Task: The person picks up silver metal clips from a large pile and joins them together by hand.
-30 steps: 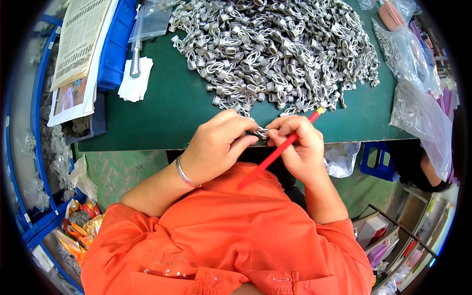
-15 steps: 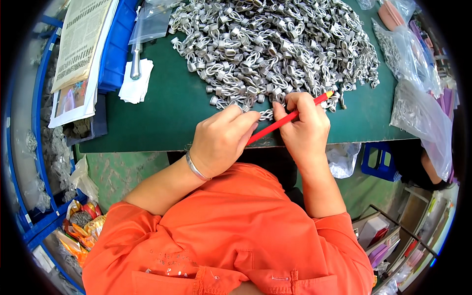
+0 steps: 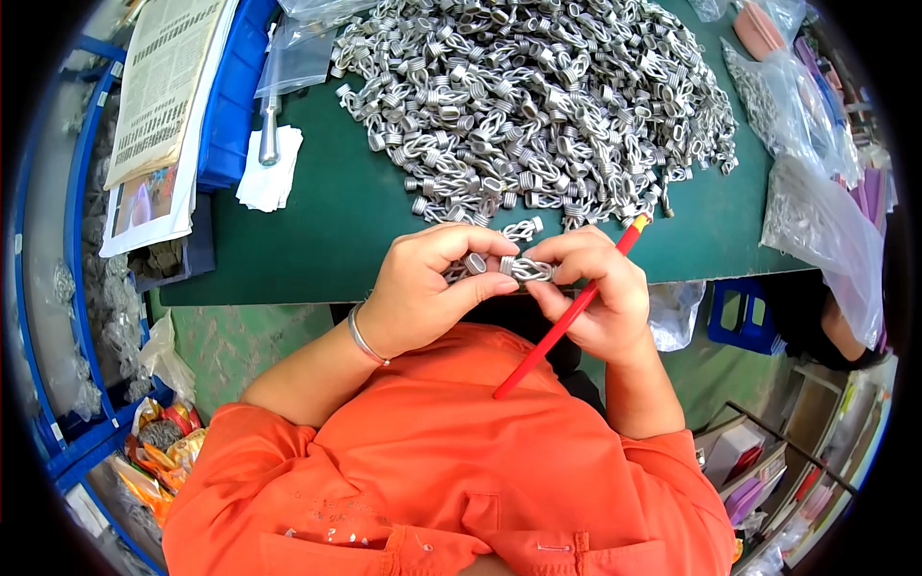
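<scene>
My left hand (image 3: 419, 288) is closed, with a small silver metal link (image 3: 474, 263) between its fingers. A second metal link (image 3: 528, 270), with a ribbed end and twisted loops, spans from the left fingertips to my right hand (image 3: 615, 300). The right fingers pinch its looped end. Threaded through the right hand is a slender red stick (image 3: 562, 326) with a yellow tip, slanting up to the right. Beyond my fingers lies a loose link (image 3: 522, 229) at the near side of a large pile of similar links (image 3: 547, 115).
The green table (image 3: 288, 259) ends just under my hands. At left are a blue bin (image 3: 229, 106), newspapers (image 3: 158, 106), and a metal-shafted tool (image 3: 269, 144) on white paper. Clear plastic bags (image 3: 821, 226) hang over the right edge. A blue crate (image 3: 741, 317) stands below.
Both hands have drawn back toward me from the pile's edge, now holding links up between them. The red stick has swung to a steeper slant, its lower end nearer my body.
</scene>
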`<state>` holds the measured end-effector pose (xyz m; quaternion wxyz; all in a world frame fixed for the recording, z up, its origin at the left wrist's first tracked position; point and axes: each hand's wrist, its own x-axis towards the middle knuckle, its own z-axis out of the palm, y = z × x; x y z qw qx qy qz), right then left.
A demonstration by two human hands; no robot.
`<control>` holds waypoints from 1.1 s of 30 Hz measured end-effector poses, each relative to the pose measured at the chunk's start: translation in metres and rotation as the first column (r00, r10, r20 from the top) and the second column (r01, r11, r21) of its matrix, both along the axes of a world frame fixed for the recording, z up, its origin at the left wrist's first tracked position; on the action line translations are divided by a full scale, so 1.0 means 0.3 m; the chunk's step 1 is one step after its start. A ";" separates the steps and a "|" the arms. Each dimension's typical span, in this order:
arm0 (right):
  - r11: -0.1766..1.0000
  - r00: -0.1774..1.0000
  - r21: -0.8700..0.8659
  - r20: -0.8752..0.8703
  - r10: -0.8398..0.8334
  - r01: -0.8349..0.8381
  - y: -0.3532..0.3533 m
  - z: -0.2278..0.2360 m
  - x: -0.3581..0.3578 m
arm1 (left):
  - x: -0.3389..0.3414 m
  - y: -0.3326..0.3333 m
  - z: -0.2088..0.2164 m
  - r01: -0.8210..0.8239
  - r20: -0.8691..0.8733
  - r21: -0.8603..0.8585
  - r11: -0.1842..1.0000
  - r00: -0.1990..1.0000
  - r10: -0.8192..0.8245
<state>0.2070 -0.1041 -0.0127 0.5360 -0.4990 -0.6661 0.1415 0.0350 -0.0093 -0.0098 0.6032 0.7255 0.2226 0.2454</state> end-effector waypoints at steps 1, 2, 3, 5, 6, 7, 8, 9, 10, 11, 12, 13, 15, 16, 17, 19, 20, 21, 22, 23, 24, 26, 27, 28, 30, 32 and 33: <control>0.991 0.994 -0.136 -0.112 -0.008 -0.007 -0.018 0.011 -0.006 | 0.000 0.002 -0.005 -0.005 0.012 0.046 0.999 1.000 0.004; 0.991 0.994 -0.135 -0.111 -0.010 -0.005 -0.028 0.012 -0.017 | -0.002 0.000 -0.002 -0.003 0.013 0.047 0.999 1.000 0.003; 0.968 0.926 -0.248 -0.373 -0.057 -0.040 -0.034 0.013 -0.032 | -0.005 -0.003 0.002 -0.022 0.008 0.051 0.998 1.000 0.021; 0.932 0.714 -0.323 -0.691 -0.114 -0.164 -0.037 0.015 -0.039 | -0.003 -0.003 0.007 -0.041 0.006 0.056 0.998 0.999 0.041; 0.933 0.715 -0.322 -0.690 -0.112 -0.164 -0.036 0.013 -0.036 | 0.000 -0.001 0.009 -0.045 0.024 0.083 0.996 0.999 0.044; 0.938 0.676 -0.282 -0.733 -0.075 -0.202 -0.038 0.006 -0.034 | 0.000 -0.001 0.010 -0.049 0.039 0.107 0.993 0.998 0.045; 0.941 0.634 -0.241 -0.772 -0.038 -0.237 -0.040 -0.003 -0.031 | -0.001 -0.001 0.012 -0.049 0.038 0.106 0.993 0.998 0.045; 0.946 0.640 -0.203 -0.768 0.007 -0.253 -0.041 -0.024 -0.027 | -0.003 -0.001 0.016 -0.032 0.063 0.135 0.990 0.998 0.024; 0.945 0.639 -0.205 -0.769 0.005 -0.254 -0.038 -0.039 -0.029 | -0.004 -0.003 0.018 -0.016 0.085 0.164 0.986 0.996 0.002; 0.956 0.690 -0.163 -0.722 0.053 -0.245 -0.034 -0.051 -0.031 | -0.003 -0.005 0.021 -0.017 0.084 0.161 0.987 0.996 0.003; 0.964 0.737 -0.120 -0.669 0.099 -0.238 -0.032 -0.059 -0.033 | 0.001 -0.008 0.025 0.005 0.102 0.150 0.989 0.995 -0.021; 0.965 0.733 -0.144 -0.677 0.067 -0.221 -0.037 -0.062 -0.035 | 0.002 -0.010 0.027 0.026 0.121 0.140 0.990 0.992 -0.043; 0.974 0.786 -0.141 -0.615 0.055 -0.179 -0.037 -0.059 -0.037 | -0.001 -0.011 0.024 0.006 0.118 0.136 0.991 0.993 -0.022; 0.982 0.835 -0.134 -0.549 0.038 -0.133 -0.038 -0.057 -0.037 | -0.001 -0.013 0.021 -0.010 0.115 0.133 0.991 0.993 -0.006; 0.988 0.843 -0.126 -0.538 0.007 -0.089 -0.036 -0.053 -0.041 | -0.002 -0.013 0.022 -0.008 0.114 0.130 0.991 0.993 -0.007; 0.996 0.820 -0.088 -0.572 -0.026 -0.030 -0.038 -0.051 -0.054 | -0.003 -0.012 0.029 -0.011 0.068 0.101 0.995 0.998 0.004; 0.998 0.794 -0.051 -0.605 -0.053 0.028 -0.040 -0.051 -0.057 | -0.004 -0.013 0.018 -0.008 0.068 0.100 0.995 0.998 0.002; 1.000 0.845 -0.018 -0.535 -0.019 0.010 -0.041 -0.052 -0.043 | -0.005 -0.016 -0.002 -0.003 0.081 -0.013 1.000 0.997 0.004; 1.000 0.848 -0.018 -0.530 -0.022 0.015 -0.039 -0.043 -0.042 | -0.002 -0.017 -0.016 0.007 0.098 -0.125 0.992 0.995 0.006; 1.000 0.873 0.023 -0.487 0.003 0.010 -0.032 -0.028 -0.047 | -0.013 -0.019 -0.020 0.062 0.062 -0.251 0.966 0.997 -0.047; 0.998 0.897 0.064 -0.441 0.027 0.002 -0.026 -0.014 -0.052 | -0.011 -0.025 -0.022 0.067 0.068 -0.250 0.966 0.996 -0.052; 0.999 0.900 0.049 -0.435 0.031 -0.010 -0.029 -0.003 -0.056 | -0.011 -0.037 -0.027 0.037 0.060 -0.452 0.891 0.998 -0.011; 0.998 0.910 0.056 -0.414 0.036 -0.014 -0.029 -0.001 -0.053 | -0.015 -0.027 -0.016 0.075 0.036 -0.438 0.896 0.997 -0.066; 0.998 0.918 0.062 -0.395 0.041 -0.018 -0.030 0.000 -0.052 | -0.014 -0.027 -0.018 0.076 0.036 -0.440 0.895 0.997 -0.067; 0.999 0.908 0.043 -0.418 0.035 -0.019 -0.041 0.002 -0.057 | -0.014 -0.029 -0.021 0.090 0.065 -0.437 0.895 0.996 -0.069; 1.000 0.884 0.022 -0.467 0.013 -0.003 -0.052 -0.005 -0.064 | -0.006 -0.037 -0.016 0.068 0.072 -0.469 0.881 0.997 -0.038; 1.000 0.883 0.021 -0.469 0.012 -0.003 -0.054 -0.008 -0.061 | -0.004 -0.041 -0.013 0.046 0.081 -0.498 0.866 0.997 -0.006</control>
